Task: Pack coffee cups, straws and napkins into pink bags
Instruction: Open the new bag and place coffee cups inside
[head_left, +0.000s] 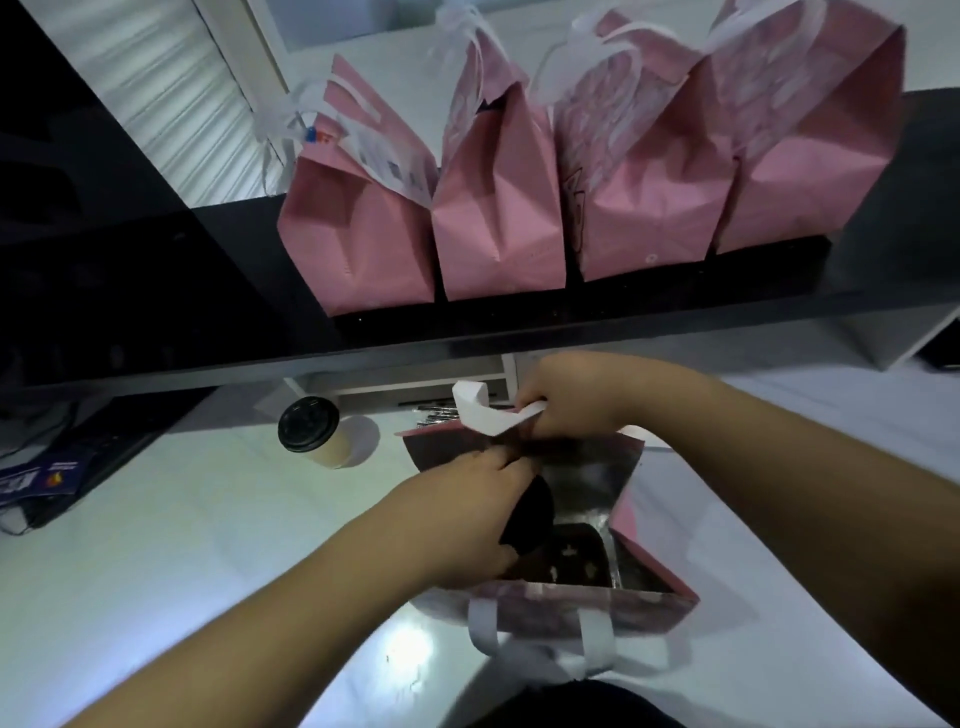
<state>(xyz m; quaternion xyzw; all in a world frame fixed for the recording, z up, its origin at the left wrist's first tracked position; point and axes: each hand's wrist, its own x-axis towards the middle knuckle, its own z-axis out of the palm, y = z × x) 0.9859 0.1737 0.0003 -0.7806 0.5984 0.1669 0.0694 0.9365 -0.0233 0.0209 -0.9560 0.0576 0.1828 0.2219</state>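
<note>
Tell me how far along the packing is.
Done, it seems: four bags stand in a row on the shelf. In hand: the open bag, left hand lowering a black-lidded cup inside, right hand holding its handle. Left: one cup on the counter.

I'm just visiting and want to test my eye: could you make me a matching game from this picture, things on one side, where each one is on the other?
Things:
1. Coffee cup with black lid
2. Four pink bags in a row
3. Right hand
4. Left hand

Places:
A. Reaching down inside the open bag
B. On the black shelf
C. On the white table, left of the open bag
D. Holding the open bag's white handle at its far edge

Pairs: 1-C, 2-B, 3-D, 4-A
</note>
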